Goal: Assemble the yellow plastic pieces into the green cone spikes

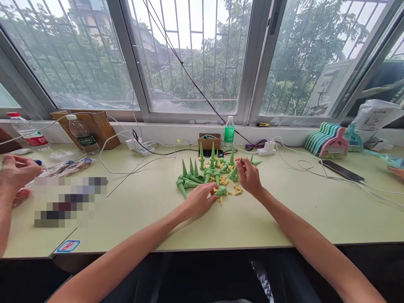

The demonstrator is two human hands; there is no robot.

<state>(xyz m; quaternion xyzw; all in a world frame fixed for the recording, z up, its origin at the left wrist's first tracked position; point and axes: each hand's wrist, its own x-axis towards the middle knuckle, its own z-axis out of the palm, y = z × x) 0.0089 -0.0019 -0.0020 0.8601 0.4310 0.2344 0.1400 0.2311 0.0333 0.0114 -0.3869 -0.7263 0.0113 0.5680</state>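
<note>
My left hand (200,200) is closed around a green plastic watering spike (221,191) with a yellow piece at its end, low over the table. My right hand (251,179) is raised a little to the right, fingers pinched on a small green piece (240,159); most of it is hidden. Between and beyond both hands lies a group of similar green cone-shaped spikes (181,187), some standing point up and others on their sides. Loose yellow valve pieces (238,190) are scattered among them, near my right wrist.
A green-labelled bottle (229,132), a small cardboard box (210,140) and power strips (140,146) with cables line the window side. A phone (343,170) and hanger-like plastic items (326,141) are at right. Another person's hand (17,172) is at left, another (397,171) at far right.
</note>
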